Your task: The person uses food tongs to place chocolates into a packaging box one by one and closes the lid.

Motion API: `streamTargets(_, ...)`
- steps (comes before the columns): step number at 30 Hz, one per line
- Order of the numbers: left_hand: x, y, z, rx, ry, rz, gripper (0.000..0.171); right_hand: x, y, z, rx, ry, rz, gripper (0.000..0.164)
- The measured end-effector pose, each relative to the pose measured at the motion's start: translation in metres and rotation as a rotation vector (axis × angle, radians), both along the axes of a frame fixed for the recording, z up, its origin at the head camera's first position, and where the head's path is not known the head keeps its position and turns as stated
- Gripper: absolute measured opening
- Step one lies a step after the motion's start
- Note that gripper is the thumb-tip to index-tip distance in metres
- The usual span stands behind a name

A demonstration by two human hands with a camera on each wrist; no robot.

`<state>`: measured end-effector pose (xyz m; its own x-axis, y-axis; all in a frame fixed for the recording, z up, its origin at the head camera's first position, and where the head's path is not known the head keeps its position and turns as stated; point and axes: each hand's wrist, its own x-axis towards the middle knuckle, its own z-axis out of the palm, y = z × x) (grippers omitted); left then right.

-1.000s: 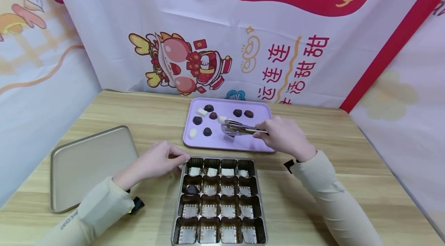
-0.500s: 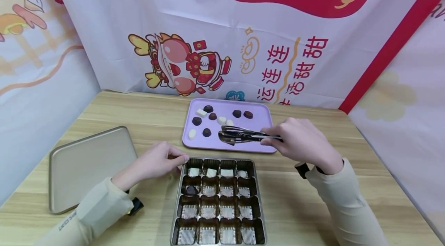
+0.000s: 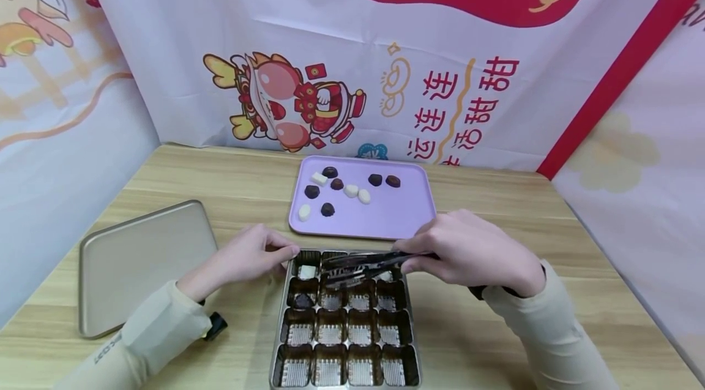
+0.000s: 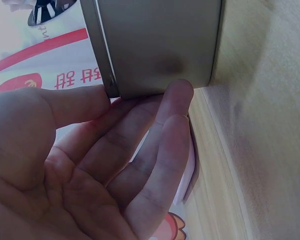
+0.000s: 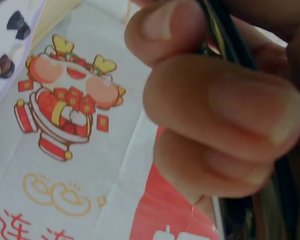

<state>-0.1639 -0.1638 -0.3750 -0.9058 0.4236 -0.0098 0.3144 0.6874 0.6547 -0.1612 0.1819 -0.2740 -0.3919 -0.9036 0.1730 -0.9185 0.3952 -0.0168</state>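
Observation:
My left hand [image 3: 248,258] holds the far left corner of a divided chocolate tin [image 3: 360,336]. In the left wrist view its thumb rests at the rim and its fingertips touch the side of the tin [image 4: 160,45]. My right hand [image 3: 468,252] grips metal tongs [image 3: 363,264], whose tips reach over the tin's upper rows and hide part of them. Whether a chocolate sits between the tips, I cannot tell. A white chocolate [image 3: 307,272] lies in the top left compartment and a dark chocolate [image 3: 303,300] in the one below. Curled fingers [image 5: 215,110] surround the tongs in the right wrist view.
Behind the tin stands a purple tray [image 3: 396,215] bearing several white and dark chocolates. A flat beige lid [image 3: 145,264] lies on the wooden table [image 3: 242,341] to the left. Printed cloth [image 3: 330,16] hangs along the back and sides.
My right hand has brought the tongs from the purple tray toward me, over the tin. The left hand has stayed at the tin's corner.

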Motion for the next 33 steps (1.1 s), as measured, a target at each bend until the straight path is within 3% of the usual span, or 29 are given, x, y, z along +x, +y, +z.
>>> streamTargets(4,-0.001,0.0,-0.001,0.002,0.011,-0.008,0.016,0.002,-0.006,-0.004,0.015,0.015,0.041,0.017)
streamTargets(12,-0.001,0.001,-0.002,-0.003,0.013,-0.012,0.017,0.002,-0.011,-0.009,0.034,0.026,0.041,0.03)
streamTargets(33,-0.002,0.001,-0.002,0.017,-0.026,-0.02,0.018,-0.005,-0.016,-0.019,0.035,0.052,0.072,0.022)
